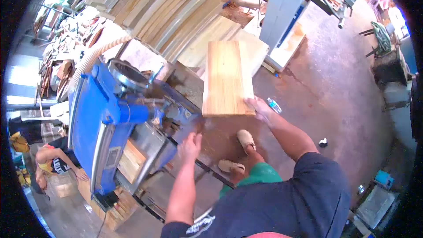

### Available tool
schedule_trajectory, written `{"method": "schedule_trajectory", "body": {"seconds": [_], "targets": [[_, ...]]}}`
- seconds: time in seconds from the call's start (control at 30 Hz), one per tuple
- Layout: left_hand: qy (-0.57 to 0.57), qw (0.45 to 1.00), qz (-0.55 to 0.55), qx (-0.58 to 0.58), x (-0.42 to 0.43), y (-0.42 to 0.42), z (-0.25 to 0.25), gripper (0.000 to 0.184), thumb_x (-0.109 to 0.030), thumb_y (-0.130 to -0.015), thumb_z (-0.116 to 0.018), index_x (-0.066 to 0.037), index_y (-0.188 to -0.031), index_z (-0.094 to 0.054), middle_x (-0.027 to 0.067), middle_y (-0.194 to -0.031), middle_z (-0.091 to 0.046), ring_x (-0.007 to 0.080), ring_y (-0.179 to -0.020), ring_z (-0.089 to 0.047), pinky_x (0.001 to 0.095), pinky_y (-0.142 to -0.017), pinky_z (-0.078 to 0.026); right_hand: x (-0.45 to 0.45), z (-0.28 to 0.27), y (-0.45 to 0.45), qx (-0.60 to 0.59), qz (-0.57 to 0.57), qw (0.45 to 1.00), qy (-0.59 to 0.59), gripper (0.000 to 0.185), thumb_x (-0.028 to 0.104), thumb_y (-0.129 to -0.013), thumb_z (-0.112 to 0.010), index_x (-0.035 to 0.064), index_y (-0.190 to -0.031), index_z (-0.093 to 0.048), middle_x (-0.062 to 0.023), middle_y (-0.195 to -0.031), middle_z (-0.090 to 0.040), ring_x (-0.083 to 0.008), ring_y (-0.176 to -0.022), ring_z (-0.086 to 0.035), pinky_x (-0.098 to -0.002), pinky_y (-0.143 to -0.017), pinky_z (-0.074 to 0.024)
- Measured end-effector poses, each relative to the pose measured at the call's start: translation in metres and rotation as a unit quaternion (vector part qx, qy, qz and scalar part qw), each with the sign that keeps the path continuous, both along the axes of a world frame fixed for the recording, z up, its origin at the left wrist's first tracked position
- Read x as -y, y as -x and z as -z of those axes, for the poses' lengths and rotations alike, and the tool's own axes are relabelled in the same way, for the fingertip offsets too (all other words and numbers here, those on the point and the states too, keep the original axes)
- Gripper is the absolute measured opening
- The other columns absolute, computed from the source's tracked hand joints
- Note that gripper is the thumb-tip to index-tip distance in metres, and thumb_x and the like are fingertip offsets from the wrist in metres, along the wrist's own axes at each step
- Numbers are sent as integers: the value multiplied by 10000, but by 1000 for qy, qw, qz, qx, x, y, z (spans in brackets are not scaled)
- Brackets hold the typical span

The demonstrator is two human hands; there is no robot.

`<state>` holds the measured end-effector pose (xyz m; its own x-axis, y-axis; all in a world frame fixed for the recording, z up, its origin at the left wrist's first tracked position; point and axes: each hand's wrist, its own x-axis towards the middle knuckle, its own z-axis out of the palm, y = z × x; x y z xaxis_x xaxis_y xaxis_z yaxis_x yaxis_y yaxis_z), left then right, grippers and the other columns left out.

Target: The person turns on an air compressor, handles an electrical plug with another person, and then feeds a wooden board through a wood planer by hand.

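My right hand (pixel 261 107) grips the near right corner of a pale wooden board (pixel 227 79), which is held up in front of me. My left hand (pixel 190 146) is raised, apart from the board, near the front of a blue machine (pixel 99 123); its fingers look curled, and whether they hold anything is too small to make out. Another wooden piece (pixel 132 161) lies on the machine's metal bed, below the blue housing.
Stacked long boards (pixel 163 9) stand ahead, beside a grey post (pixel 286 9). A ribbed hose (pixel 94 55) runs from the machine. At the far left a co-worker (pixel 57 163) crouches by wooden pieces. A plastic bottle (pixel 274 105) lies on the floor.
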<state>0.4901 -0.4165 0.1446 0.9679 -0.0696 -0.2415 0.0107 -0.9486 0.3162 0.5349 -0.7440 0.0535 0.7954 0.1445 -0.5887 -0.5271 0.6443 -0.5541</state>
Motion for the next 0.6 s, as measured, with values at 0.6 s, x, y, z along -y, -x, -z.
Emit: {"method": "schedule_trajectory", "body": {"seconds": [0.6], "targets": [[706,700,-76,-77,-35,99,-129,560,-244,-853,-655,-3,-1314,-450,98,-1222,-572,222,-1115,-544,359,-968,-414,-67,-219,145,233,-173,913,286,567,231,-819,-711,18,-1283,-464,-75,-1172,-599,-144,-1084,-545,-318,-964,-417]]}}
